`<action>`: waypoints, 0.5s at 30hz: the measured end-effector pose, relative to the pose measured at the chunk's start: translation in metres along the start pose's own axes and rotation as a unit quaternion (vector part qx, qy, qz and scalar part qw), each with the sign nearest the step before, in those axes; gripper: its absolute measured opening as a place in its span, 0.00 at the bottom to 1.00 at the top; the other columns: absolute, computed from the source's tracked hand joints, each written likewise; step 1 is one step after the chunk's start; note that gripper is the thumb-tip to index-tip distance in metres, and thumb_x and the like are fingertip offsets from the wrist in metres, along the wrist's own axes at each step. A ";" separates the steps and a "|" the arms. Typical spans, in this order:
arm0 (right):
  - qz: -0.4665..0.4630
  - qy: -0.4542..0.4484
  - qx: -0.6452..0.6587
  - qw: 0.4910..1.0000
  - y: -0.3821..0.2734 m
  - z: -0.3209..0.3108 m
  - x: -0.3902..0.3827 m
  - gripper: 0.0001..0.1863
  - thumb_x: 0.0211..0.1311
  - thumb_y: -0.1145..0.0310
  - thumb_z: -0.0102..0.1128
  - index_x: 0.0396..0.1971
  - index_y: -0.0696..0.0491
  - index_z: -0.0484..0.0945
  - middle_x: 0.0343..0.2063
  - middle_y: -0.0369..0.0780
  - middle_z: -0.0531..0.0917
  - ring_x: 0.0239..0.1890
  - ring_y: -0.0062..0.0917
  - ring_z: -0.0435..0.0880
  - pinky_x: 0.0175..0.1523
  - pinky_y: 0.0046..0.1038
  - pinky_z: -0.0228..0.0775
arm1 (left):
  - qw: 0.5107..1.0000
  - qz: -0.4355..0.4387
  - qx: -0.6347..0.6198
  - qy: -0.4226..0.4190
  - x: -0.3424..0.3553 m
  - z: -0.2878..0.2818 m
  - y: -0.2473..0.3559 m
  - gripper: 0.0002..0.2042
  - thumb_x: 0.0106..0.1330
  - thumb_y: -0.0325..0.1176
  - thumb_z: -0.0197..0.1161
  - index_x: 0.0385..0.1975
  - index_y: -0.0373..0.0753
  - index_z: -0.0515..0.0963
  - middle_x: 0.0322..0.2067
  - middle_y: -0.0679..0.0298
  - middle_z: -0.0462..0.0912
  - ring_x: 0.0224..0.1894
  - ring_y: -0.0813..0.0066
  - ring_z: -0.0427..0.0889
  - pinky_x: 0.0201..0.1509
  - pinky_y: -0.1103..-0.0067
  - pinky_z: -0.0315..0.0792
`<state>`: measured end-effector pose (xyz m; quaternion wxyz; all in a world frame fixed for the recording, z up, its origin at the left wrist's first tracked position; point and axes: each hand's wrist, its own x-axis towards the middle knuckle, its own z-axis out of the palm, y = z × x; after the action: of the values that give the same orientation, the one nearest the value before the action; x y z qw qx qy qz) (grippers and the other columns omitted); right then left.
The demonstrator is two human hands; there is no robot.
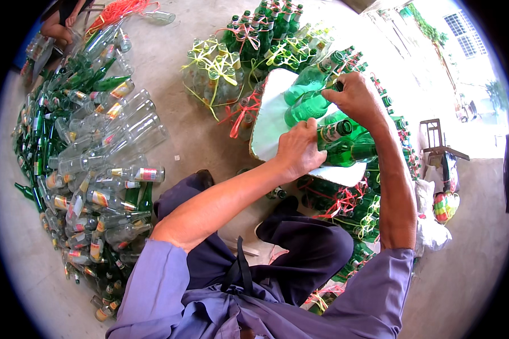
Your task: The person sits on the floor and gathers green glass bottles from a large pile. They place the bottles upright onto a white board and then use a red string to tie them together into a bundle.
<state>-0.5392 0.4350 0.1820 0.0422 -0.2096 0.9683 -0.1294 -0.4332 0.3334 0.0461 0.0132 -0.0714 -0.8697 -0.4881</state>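
Several green glass bottles lie on a white board point(271, 133) in front of me, their necks toward the right. My right hand point(356, 99) is closed round the neck of one green bottle point(308, 108), coming at it from the right. Across the board's near side, my left hand point(300, 150) is closed on another green bottle point(335, 131); its dark mouth shows beyond my fingers, and my hand hides the rest. Beside my left thumb lies a further green bottle point(348, 153). Bundles of green bottles point(367, 212) tied with red and yellow string surround the board.
To my left is a large heap of loose clear and green bottles point(113, 135). Tied clear bottles point(215, 70) stand beyond the board. Red string point(116, 11) lies at the far left near another person's hand point(70, 20). White sacks point(430, 226) and a chair point(435, 141) are at right.
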 end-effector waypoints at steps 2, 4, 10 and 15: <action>0.002 0.005 0.022 1.000 0.005 0.005 0.002 0.20 0.45 0.59 0.64 0.19 0.66 0.78 0.15 0.55 0.75 0.22 0.49 0.80 0.34 0.44 0.73 | 1.000 -0.002 0.003 -0.004 0.000 -0.001 0.000 0.28 0.50 0.40 0.70 0.43 0.34 0.62 0.40 0.45 0.77 0.43 0.42 0.79 0.43 0.56 0.74; 0.009 0.004 0.053 0.999 0.014 0.011 0.007 0.20 0.45 0.59 0.64 0.19 0.66 0.78 0.15 0.55 0.75 0.22 0.49 0.80 0.34 0.44 0.73 | 1.000 -0.003 0.007 -0.005 0.000 0.000 0.001 0.28 0.50 0.40 0.70 0.43 0.34 0.62 0.40 0.45 0.77 0.43 0.42 0.79 0.43 0.56 0.74; 0.018 0.024 0.050 0.998 0.023 0.015 0.011 0.22 0.45 0.57 0.64 0.21 0.66 0.79 0.16 0.57 0.76 0.23 0.50 0.80 0.34 0.44 0.73 | 1.000 -0.014 0.011 -0.010 0.001 0.001 0.002 0.28 0.50 0.41 0.71 0.43 0.35 0.63 0.41 0.46 0.77 0.45 0.44 0.79 0.46 0.57 0.74; 0.034 0.045 0.064 0.996 0.025 0.018 0.009 0.23 0.45 0.56 0.64 0.21 0.67 0.79 0.17 0.58 0.76 0.24 0.50 0.81 0.35 0.43 0.74 | 0.999 -0.026 0.016 -0.009 0.002 0.000 0.001 0.28 0.51 0.42 0.71 0.45 0.37 0.63 0.42 0.48 0.78 0.46 0.44 0.79 0.47 0.57 0.73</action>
<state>-0.5553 0.4490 0.1575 0.0165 -0.1679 0.9655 -0.1986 -0.4351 0.3341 0.0471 -0.0064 -0.0530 -0.8790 -0.4738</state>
